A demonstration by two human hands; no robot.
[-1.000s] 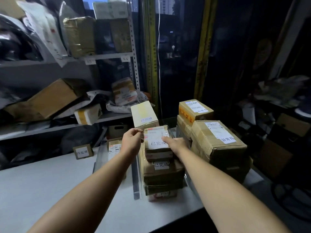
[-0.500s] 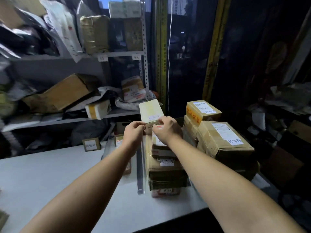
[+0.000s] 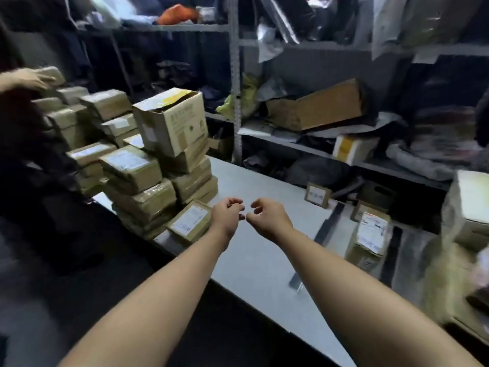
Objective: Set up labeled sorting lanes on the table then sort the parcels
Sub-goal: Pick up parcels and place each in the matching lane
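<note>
My left hand [image 3: 227,213] and my right hand [image 3: 266,213] hover side by side over the white table [image 3: 259,250], fingers loosely curled and holding nothing. Just left of my left hand lies a small brown parcel [image 3: 189,220] with a white label. Behind it rises a tall pile of taped brown parcels [image 3: 137,168], topped by an open carton [image 3: 172,123]. A small label card [image 3: 317,195] stands on the table farther back. A dark divider strip [image 3: 329,224] lies right of my hands, with a labelled parcel [image 3: 369,241] beyond it.
Another person's hand [image 3: 29,79] reaches onto the pile at the far left. Metal shelving [image 3: 235,102] crammed with boxes and bags lines the back. A white box [image 3: 469,205] and blurred parcels stand at the right edge. The table's front edge runs diagonally beneath my forearms.
My view has swung left, away from the sorted stacks toward the unsorted pile. Both hands have let go of the small labelled parcel they held on the stack and now hang free.
</note>
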